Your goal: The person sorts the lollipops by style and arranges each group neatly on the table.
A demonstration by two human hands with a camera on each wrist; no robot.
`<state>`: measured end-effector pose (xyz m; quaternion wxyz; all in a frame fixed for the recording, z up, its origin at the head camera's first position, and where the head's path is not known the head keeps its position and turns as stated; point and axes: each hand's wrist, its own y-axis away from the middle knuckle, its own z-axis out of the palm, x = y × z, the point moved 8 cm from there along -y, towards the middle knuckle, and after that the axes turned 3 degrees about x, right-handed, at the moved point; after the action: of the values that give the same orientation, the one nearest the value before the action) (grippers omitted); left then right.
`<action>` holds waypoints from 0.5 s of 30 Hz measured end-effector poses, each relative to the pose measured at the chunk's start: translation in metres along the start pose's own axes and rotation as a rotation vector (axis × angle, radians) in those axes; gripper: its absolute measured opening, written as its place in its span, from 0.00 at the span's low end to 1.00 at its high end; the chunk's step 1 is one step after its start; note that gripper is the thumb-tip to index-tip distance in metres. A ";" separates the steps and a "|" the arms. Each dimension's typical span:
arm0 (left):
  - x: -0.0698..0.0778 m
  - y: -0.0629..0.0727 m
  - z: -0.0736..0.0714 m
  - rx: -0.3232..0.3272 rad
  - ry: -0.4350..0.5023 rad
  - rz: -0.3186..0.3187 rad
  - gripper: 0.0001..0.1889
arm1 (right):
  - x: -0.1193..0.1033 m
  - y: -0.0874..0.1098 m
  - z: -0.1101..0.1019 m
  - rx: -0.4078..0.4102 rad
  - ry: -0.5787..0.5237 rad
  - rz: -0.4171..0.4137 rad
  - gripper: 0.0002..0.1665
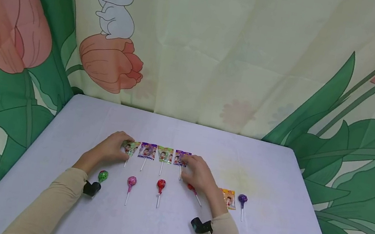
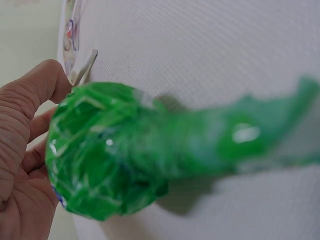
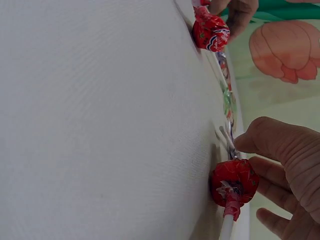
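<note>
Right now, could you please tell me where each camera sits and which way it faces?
Head: worn on the head, facing forward and down over the white table; left hand, right hand and beige sleeves show.
Left wrist: on that wrist, facing the round green lollipop; left hand shows partly.
Right wrist: on that wrist, facing a red lollipop; both hands show partly.
Head and left wrist share the round green lollipop.

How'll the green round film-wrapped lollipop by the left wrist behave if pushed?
The green round film-wrapped lollipop will probably roll in an arc, its ball head being wider than the wrapped neck. It looks glossy, so may feel slippery, though creases could add grip.
</note>
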<state>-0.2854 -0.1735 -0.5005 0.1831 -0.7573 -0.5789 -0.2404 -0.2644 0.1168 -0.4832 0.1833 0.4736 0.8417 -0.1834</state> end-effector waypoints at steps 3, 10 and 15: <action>0.001 0.000 -0.001 0.007 0.001 0.003 0.32 | -0.001 0.005 -0.001 0.014 -0.020 -0.010 0.27; 0.000 0.000 -0.001 0.007 0.003 0.006 0.32 | -0.006 0.017 -0.002 0.048 -0.051 -0.018 0.28; 0.001 0.001 0.000 0.001 0.005 0.004 0.33 | -0.011 0.027 -0.008 0.065 -0.075 0.021 0.27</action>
<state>-0.2842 -0.1728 -0.4996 0.1852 -0.7579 -0.5770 -0.2416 -0.2369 0.1258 -0.4752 0.2011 0.4808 0.8229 -0.2264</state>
